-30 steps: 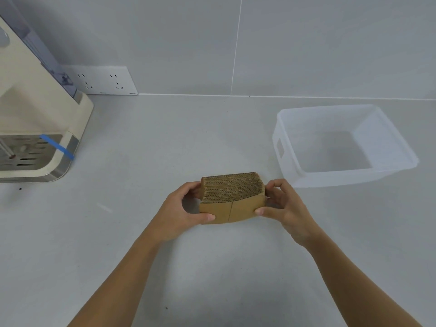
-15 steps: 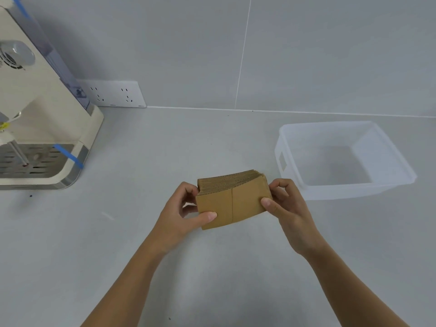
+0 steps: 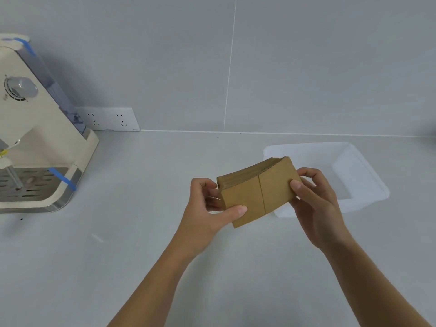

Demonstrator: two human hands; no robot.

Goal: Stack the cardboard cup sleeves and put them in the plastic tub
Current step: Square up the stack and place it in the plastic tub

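Note:
A stack of brown cardboard cup sleeves [image 3: 256,192] is held up in the air between both hands, its flat face turned toward me and tilted up to the right. My left hand [image 3: 210,208] grips its left end with the thumb on the front. My right hand [image 3: 313,199] grips its right end. The translucent plastic tub [image 3: 363,175] stands on the counter just behind and to the right, partly hidden by the stack and my right hand; the part of its inside that shows holds nothing.
A cream coffee machine [image 3: 35,138] with blue tape and a metal drip tray stands at the left. A white wall socket strip [image 3: 111,119] sits at the back by the tiled wall. The grey counter [image 3: 132,256] stretches around my arms.
Both hands have lifted the stack off the counter and carried it right, toward the tub, turning its flat face toward me. The camera has tilted upward.

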